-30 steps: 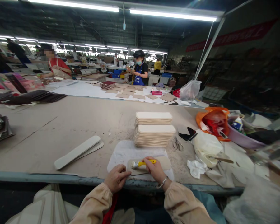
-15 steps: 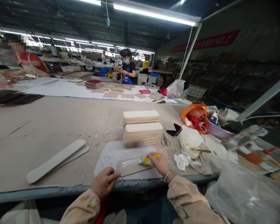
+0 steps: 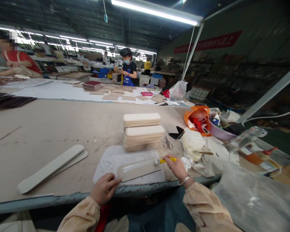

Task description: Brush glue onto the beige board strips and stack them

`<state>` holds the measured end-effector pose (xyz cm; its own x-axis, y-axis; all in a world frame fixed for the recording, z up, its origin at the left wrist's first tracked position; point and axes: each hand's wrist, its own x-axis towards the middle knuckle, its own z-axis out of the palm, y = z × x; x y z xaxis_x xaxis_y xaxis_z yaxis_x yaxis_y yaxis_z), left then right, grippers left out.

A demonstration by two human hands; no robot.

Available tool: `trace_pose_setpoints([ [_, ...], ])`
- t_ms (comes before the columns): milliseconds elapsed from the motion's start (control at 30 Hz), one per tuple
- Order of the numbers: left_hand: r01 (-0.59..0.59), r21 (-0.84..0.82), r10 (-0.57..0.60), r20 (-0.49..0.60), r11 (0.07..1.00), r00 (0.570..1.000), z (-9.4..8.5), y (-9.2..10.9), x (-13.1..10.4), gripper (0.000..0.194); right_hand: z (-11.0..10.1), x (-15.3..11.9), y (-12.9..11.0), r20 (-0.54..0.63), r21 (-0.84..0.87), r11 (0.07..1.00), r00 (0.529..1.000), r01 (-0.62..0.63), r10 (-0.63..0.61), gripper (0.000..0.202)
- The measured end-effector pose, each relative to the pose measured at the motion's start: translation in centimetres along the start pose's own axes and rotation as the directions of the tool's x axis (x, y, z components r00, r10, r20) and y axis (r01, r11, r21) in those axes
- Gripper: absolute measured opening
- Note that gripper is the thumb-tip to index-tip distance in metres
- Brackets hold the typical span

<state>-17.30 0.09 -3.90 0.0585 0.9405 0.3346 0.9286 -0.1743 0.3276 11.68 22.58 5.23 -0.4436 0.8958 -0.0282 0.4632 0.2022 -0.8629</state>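
My right hand (image 3: 176,167) is closed around the yellow handle of a brush (image 3: 163,160), whose bristles rest near the right end of a beige rounded panel (image 3: 137,171). A wet, shiny streak runs along the panel's upper side. My left hand (image 3: 104,188) pinches the panel's lower left corner at the table's front edge. Under the panel lies a white sheet (image 3: 108,161). Behind it stand two stacks of pale rounded pieces, a nearer one (image 3: 144,139) and a farther one (image 3: 141,119).
Long pale strips (image 3: 52,169) lie at left. Scissors (image 3: 168,144), a dark phone (image 3: 179,132), a white tub (image 3: 194,154) with a stick, crumpled tissue and an orange bag (image 3: 196,121) are at right. A person in a blue apron (image 3: 128,77) stands across the table.
My right hand and the brush have moved right along the panel, and the shiny streak is longer. My left hand keeps its hold on the corner. The camera view has shifted slightly.
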Motion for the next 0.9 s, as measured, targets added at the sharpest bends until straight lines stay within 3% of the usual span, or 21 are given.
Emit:
trace_pose_setpoints([
  [200, 0.009, -0.005, -0.009, -0.001, 1.000, 1.000, -0.4, 0.5, 0.1, 0.029, 6.7, -2.0, -2.3, 0.238, 0.373, 0.924, 0.971, -0.079, -0.013, 0.026],
  [333, 0.018, -0.005, -0.018, 0.004, 1.000, 1.000, -0.5, 0.6, 0.2, 0.029, 10.6, -2.3, -2.8, 0.339, 0.420, 0.900, 0.940, -0.117, -0.036, 0.022],
  [433, 0.022, -0.015, -0.022, 0.011, 1.000, 1.000, -0.5, 0.5, 0.2, 0.029, 11.8, -2.0, -2.5, 0.360, 0.382, 0.913, 0.933, -0.145, -0.003, 0.020],
  [633, 0.027, -0.021, -0.027, 0.021, 0.999, 0.999, -0.5, 0.4, 0.3, 0.028, 10.4, -1.6, -1.7, 0.332, 0.355, 0.922, 0.943, -0.154, 0.030, 0.021],
  [900, 0.008, -0.005, -0.007, 0.023, 1.000, 1.000, -0.7, 0.5, 0.5, 0.026, 3.3, -0.8, 0.8, 0.165, 0.174, 0.976, 0.981, -0.134, 0.105, 0.024],
])
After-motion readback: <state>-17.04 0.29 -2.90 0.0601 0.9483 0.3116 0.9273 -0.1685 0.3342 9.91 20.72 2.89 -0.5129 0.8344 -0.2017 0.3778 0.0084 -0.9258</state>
